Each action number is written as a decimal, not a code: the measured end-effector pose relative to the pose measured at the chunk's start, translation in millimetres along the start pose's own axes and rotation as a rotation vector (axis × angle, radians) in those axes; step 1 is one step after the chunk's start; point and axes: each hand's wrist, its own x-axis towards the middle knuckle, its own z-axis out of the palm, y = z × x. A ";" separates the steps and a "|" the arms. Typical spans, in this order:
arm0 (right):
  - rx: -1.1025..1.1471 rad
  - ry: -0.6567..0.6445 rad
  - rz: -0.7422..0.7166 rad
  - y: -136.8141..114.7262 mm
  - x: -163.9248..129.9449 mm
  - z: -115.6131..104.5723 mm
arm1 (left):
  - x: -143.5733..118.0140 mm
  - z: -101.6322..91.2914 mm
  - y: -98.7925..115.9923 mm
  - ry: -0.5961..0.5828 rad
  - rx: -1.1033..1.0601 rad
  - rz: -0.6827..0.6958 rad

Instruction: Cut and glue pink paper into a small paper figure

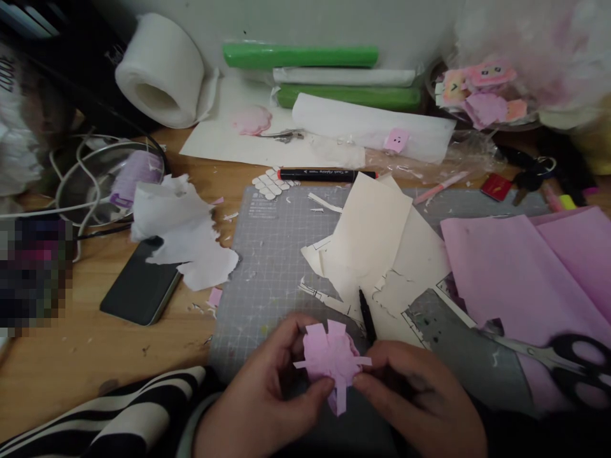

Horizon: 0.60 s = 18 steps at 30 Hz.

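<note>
Between my two hands, low in the head view, is a small pink paper craft piece [329, 359] with narrow paper tabs sticking out at its top, sides and bottom. My left hand [267, 388] grips its left side, thumb on the front near the lower edge. At the right edge, the thumb and finger of my right hand [420, 388] pinch by the right tab. A black pen [366, 315] lies just beyond my right hand, partly on cream paper [370, 235]. Fingers behind the pink piece are hidden.
A grey cutting mat [272, 254] lies beneath, strewn with paper scraps. Scissors [539, 350] and pink paper sheets [520, 267] are at right. At left are a black phone-like slab [140, 286], torn white paper [176, 222] and a metal bowl [71, 197]. A toilet roll [167, 70] stands behind.
</note>
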 end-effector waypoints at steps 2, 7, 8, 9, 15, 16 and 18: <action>-0.006 0.009 -0.017 0.1 -0.7 -0.3 | -0.1 -0.3 0.2 0.001 0.006 -0.007; -0.018 0.017 -0.008 -1.1 -1.4 -0.4 | -0.4 -0.5 1.5 -0.004 0.037 -0.008; -0.016 0.014 -0.002 -1.4 -0.9 -0.1 | -0.5 -0.6 1.4 -0.002 0.039 -0.004; -0.014 0.012 0.001 -1.7 -0.3 0.3 | -0.6 -0.8 1.0 -0.001 0.040 0.000; -0.002 0.035 -0.011 -2.5 1.2 1.7 | -0.7 -2.0 -1.0 -0.017 0.038 0.002; -0.003 0.042 -0.012 -2.5 0.9 1.6 | -0.9 -2.1 -1.2 -0.021 0.041 0.001; 0.001 0.053 -0.014 -2.2 0.2 1.3 | -1.4 -2.1 -1.5 -0.026 0.046 -0.008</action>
